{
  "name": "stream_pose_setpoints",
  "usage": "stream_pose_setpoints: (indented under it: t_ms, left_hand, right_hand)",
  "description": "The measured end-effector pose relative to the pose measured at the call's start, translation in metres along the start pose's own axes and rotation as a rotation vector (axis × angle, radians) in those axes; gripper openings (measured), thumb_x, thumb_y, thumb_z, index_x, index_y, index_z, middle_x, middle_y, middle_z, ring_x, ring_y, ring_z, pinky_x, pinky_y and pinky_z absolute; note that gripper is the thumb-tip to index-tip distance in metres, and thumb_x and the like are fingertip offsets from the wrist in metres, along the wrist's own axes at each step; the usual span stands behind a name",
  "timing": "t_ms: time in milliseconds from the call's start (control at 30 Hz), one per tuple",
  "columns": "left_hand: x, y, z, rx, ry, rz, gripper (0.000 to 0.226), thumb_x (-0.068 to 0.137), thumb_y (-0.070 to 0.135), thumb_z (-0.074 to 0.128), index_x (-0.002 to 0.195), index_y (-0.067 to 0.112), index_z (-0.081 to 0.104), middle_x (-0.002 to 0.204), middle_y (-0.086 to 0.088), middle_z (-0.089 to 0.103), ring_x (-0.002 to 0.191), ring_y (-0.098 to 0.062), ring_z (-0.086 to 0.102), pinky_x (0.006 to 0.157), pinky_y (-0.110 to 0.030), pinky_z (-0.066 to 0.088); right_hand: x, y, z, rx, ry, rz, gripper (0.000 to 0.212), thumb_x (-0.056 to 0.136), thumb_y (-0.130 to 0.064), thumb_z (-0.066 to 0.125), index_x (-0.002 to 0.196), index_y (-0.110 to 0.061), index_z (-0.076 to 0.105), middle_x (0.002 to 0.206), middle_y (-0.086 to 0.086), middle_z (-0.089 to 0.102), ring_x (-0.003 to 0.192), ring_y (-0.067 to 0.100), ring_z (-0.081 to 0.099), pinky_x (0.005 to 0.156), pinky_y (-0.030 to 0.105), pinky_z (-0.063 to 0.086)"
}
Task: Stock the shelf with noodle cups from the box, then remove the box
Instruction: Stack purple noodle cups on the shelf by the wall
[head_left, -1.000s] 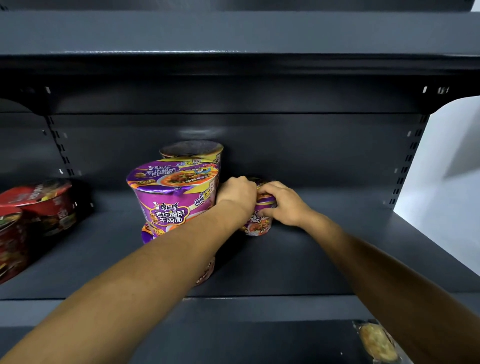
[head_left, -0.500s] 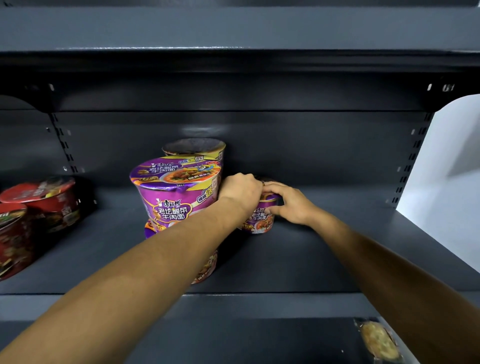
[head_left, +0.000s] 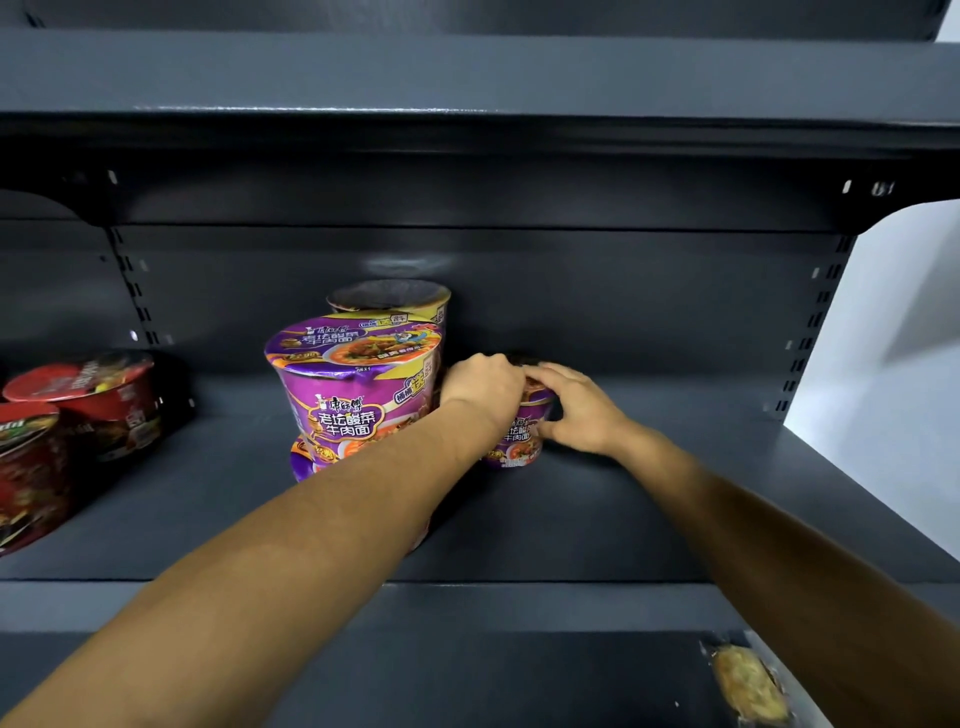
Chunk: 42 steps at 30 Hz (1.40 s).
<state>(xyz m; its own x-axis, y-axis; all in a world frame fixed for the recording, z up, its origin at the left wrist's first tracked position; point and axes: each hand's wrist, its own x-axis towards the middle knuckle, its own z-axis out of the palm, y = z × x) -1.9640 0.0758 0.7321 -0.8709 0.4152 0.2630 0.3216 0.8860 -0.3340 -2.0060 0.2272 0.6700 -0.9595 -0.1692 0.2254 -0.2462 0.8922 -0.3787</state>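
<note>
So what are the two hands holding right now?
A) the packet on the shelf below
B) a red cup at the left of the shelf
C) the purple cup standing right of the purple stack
C: the left hand and the right hand both curl round the purple cup, which stands on the shelf just right of the purple stack.

Purple noodle cups (head_left: 353, 384), dark-grey shelf (head_left: 597, 519)
</note>
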Motion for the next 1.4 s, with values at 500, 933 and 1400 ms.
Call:
stream_pose_setpoints:
  t_ms: [500,933,1400]
  left_hand:
    - [-0.015,0.004,0.005,-0.064,0.054,-0.069,0.033,0.097,0.002,0.035,0.119,0.005,0.060,0.119,-0.015,0.061,0.110,-0.033,0.060,0.080,-0.038,0.050]
    - [-0.031,0.013,-0.008,-0.135,-0.005,-0.082,0.032,0.095,0.001,0.042,0.123,0.003,0.056,0.125,-0.016,0.057,0.113,-0.033,0.058,0.084,-0.037,0.050]
    - [-0.150,-0.021,0.004,-0.142,0.010,0.046,0.027,0.089,0.014,0.052,0.112,0.008,0.064,0.113,-0.017,0.063,0.103,-0.037,0.061,0.073,-0.037,0.047]
  right_hand:
    - [-0.023,-0.015,-0.010,-0.229,0.304,-0.184,0.026,0.091,-0.016,0.056,0.113,-0.017,0.070,0.115,0.003,0.067,0.107,0.024,0.055,0.091,0.027,0.040]
    - [-0.034,-0.030,-0.014,-0.093,0.336,-0.017,0.046,0.081,0.002,0.049,0.119,-0.017,0.065,0.121,0.004,0.061,0.112,0.024,0.050,0.095,0.029,0.041]
    - [-0.099,-0.102,0.015,0.036,0.315,0.313,0.015,0.090,-0.021,0.052,0.093,-0.016,0.067,0.103,0.013,0.067,0.098,0.036,0.060,0.079,0.035,0.048]
